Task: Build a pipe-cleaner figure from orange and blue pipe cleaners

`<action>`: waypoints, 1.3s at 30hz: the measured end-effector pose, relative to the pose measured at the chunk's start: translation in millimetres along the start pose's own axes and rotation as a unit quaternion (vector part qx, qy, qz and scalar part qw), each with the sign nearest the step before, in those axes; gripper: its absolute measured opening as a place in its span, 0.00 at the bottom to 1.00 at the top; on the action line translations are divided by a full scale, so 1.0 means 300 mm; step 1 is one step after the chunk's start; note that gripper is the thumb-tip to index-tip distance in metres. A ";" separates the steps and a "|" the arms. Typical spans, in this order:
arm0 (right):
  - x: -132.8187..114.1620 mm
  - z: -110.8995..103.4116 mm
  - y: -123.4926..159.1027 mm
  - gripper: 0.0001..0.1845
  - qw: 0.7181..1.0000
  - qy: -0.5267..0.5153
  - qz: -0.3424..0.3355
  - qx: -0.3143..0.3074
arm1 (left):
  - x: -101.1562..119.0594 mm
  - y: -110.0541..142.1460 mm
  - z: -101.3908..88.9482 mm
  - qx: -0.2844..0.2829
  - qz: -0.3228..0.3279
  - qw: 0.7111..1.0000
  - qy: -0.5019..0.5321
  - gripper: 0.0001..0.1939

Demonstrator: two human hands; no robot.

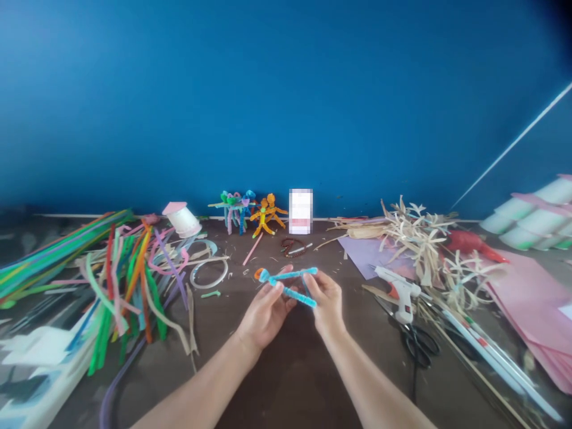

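Between my hands is a light blue pipe cleaner figure point(292, 292) with two long limbs and a bit of orange at its head end. My left hand point(266, 310) is closed on it near the head, thumb on top. With thumb and fingers, my right hand point(326, 298) pinches the far end of one limb; the other limb's tip reaches close to that hand. Beyond the hands, finished-looking pipe cleaner figures in green, pink and blue point(232, 208) and in orange and yellow point(267, 215) stand by the wall. A beaded bracelet point(292, 247) lies in front of them.
At left are heaped colored pipe cleaners point(134, 280), a tape ring point(209, 274) and a white paper cup point(182, 220). On the right lie a glue gun point(404, 292), black-handled scissors point(422, 345), dried husk pieces point(406, 238) and pink sheets point(522, 292). A blue wall point(286, 107) stands behind.
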State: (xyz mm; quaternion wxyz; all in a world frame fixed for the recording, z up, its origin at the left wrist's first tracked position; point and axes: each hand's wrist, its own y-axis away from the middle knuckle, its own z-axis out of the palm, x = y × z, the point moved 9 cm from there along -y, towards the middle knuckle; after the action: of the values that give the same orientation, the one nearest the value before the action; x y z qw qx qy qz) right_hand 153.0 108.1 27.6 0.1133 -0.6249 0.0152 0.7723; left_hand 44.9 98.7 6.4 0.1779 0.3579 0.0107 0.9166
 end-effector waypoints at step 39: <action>-0.068 0.122 0.082 0.05 0.797 0.566 -0.113 -0.177 | 0.156 0.011 -0.050 0.145 0.168 0.847 -0.482 0.08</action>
State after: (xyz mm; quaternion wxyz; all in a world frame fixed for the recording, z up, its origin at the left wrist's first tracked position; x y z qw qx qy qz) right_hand 117.0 87.0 52.4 0.0585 -0.9572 -0.1314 0.2513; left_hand 2.0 112.8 26.3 -0.0499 0.7731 -0.0034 0.6323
